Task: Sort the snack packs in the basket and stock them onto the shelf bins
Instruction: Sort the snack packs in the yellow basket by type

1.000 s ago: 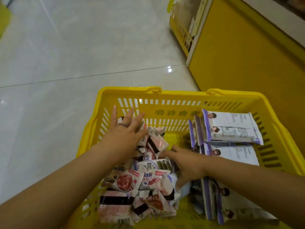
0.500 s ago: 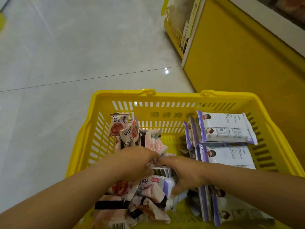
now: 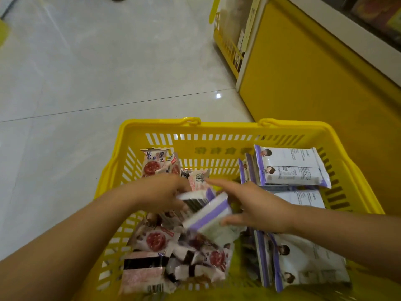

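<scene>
Purple-striped pack [image 3: 208, 216] lifted mid-basket, clasped between thumb and fingers of right hand [image 3: 256, 205]; left hand [image 3: 165, 194] pinches barcoded pack [image 3: 195, 199] alongside. Probably separating kinds: pink packs [image 3: 156, 240] heaped left, purple packs [image 3: 290, 166] filed right. Yellow basket [image 3: 227, 124] on floor [image 3: 86, 72], beside shelf unit [image 3: 303, 72].

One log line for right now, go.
phase: sorting | left hand: holds barcoded pack | right hand: holds purple-striped pack | place: over yellow basket
</scene>
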Demonstrator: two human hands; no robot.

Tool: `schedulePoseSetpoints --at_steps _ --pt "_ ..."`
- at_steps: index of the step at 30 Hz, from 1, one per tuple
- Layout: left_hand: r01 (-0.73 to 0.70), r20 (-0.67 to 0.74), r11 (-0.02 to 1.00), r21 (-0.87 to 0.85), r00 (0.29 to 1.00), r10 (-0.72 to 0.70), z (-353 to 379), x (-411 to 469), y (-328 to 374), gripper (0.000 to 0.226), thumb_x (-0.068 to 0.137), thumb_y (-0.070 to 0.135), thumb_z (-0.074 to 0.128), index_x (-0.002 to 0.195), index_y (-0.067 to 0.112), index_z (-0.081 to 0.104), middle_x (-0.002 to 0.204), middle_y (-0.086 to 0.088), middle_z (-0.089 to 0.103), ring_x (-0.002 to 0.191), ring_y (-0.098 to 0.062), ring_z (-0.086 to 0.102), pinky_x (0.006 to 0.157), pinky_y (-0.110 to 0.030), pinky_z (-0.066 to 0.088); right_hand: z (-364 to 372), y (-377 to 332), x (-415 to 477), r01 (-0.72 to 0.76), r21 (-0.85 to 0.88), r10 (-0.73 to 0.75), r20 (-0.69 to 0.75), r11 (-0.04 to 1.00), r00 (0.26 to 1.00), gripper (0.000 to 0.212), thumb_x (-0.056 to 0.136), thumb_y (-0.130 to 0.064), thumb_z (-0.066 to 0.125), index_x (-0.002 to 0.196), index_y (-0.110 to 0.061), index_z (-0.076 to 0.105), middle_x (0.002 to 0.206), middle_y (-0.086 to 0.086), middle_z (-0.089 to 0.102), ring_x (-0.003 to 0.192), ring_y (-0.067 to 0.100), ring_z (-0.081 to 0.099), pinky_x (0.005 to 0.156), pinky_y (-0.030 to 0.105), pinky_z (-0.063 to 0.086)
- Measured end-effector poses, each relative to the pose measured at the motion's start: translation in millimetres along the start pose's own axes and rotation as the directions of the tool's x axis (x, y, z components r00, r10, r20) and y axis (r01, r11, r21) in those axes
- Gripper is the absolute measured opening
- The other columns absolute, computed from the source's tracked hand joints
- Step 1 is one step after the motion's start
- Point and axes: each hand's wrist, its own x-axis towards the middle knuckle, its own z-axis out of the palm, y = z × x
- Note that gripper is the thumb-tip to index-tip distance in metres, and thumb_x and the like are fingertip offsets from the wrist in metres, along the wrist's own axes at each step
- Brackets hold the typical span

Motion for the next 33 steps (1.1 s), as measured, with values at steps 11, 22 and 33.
schedulePoseSetpoints --at_steps 11,22,33 --pt "-0.034 -0.218 0.999 -0.012 0.975 0.031 -93 -50 44 0.014 0.09 0.045 0.057 0.102 0.04 0.062 0.09 0.017 0.07 0.08 0.001 0.067 0.078 -0.033 0.055 -103 -38 -46 -0.04 -0.162 0.042 0.006 0.986 0.999 0.035 0.086 -0.029 0.069 0.112 -0.037 0.048 0.083 -0.015 0.058 0.075 -0.009 0.057 0.061 0.01 0.046" --pt "-0.176 -0.032 0.982 -0.072 0.984 0.174 -27 -19 146 0.026 0.087 0.051 0.061 0.106 0.04 0.047 0.1 0.014 0.063 0.087 -0.005 0.061 0.076 -0.028 0.048 -107 9 -86 -0.124 -0.725 0.1 -0.077 0.677 0.992 0.051 0.089 -0.029 0.061 0.137 -0.027 0.044 0.135 -0.001 0.051 0.122 0.021 0.047 0.095 0.035 0.042" --pt "-0.335 -0.544 0.911 -0.239 0.823 0.161 83 35 210 0.025 0.089 0.033 0.064 0.114 0.029 0.064 0.12 0.005 0.056 0.11 -0.016 0.055 0.095 -0.038 0.046 -98 20 -140 -0.254 -0.686 0.283 -0.073 0.682 0.956 0.04 0.093 -0.033 0.055 0.132 -0.027 0.051 0.132 0.001 0.054 0.118 0.02 0.053 0.095 0.037 0.046"
